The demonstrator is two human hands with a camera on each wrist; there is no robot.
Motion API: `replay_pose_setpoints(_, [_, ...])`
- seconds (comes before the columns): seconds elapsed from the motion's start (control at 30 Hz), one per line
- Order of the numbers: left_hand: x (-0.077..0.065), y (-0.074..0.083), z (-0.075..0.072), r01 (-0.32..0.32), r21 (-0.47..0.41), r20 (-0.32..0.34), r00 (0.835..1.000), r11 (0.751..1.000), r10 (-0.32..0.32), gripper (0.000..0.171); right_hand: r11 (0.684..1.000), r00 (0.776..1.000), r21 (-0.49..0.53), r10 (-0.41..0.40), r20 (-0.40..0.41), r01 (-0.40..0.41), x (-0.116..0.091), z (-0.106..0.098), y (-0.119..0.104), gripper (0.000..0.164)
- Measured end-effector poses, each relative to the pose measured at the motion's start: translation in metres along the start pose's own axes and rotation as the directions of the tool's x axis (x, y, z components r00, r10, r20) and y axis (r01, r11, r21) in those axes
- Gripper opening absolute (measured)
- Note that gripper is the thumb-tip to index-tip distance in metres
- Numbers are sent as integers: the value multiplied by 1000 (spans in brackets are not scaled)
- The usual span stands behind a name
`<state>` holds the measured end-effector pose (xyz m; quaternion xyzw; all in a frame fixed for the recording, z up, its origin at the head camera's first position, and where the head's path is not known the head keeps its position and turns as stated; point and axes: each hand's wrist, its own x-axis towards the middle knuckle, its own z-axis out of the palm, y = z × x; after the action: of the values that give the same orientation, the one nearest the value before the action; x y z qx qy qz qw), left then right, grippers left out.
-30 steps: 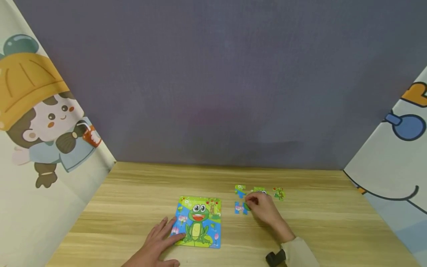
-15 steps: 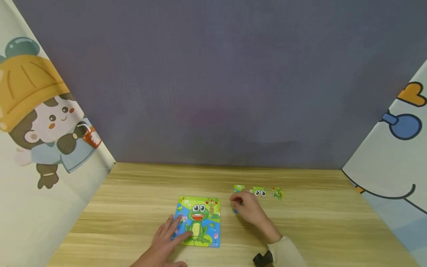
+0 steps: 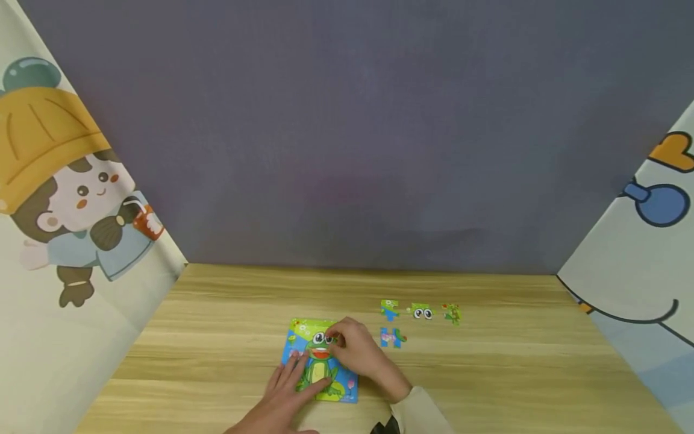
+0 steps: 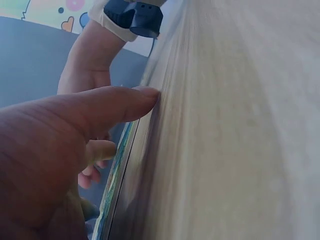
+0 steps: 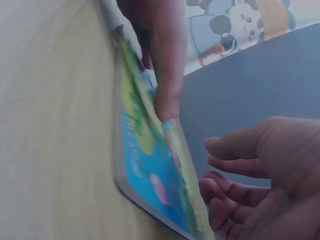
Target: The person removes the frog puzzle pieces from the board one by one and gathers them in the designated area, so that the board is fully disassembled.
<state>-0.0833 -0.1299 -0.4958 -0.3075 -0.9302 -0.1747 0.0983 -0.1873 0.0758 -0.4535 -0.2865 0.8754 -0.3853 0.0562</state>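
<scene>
Left hand (image 3: 284, 398), fingers spread, rests on frog puzzle (image 3: 321, 365); right hand (image 3: 356, 348), loosely curled, empty, hovers above; loose pieces (image 3: 422, 311) lie right.

I have the head view set highest and farthest back, facing forward and down over the desk (image 3: 217, 337) to the grey backdrop (image 3: 347, 132). My left wrist view sits low and close, tipped sideways, facing past the left fingers (image 3: 316, 387) to the right fingers (image 5: 235, 145). The right wrist view, also near, faces back across. All three share the frog board (image 3: 321, 366).
</scene>
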Motion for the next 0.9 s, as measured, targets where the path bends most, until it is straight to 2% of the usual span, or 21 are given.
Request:
replay_pose_setpoints(0.07, [0, 0, 1, -10, -1, -3, 1000, 1000, 10, 73, 1000, 999, -18, 23, 32, -22, 0, 3, 0, 27])
replay_pose_setpoints(0.27, [-3, -5, 4, -80, 128, -49, 995, 989, 86, 74, 995, 993, -73, 72, 92, -66, -1, 10, -1, 47])
replay_pose_setpoints(0.4, [-3, -6, 4, -82, 104, -39, 995, 991, 86, 74, 987, 990, -132, 107, 95, -94, -1, 13, -3, 58])
replay_pose_setpoints(0.6, [-3, -6, 5, -83, 102, -32, 996, 991, 86, 74, 982, 992, -168, 105, 76, -91, -1, 16, -4, 58])
replay_pose_setpoints(0.77, [-3, -9, 8, -94, 143, -46, 994, 985, 101, 75, 985, 992, -144, 101, 70, -90, -1, 15, -4, 57])
replay_pose_setpoints(0.9, [-2, -10, 9, -99, 142, -37, 994, 985, 105, 76, 987, 992, -132, 104, 66, -95, 0, 16, -2, 56])
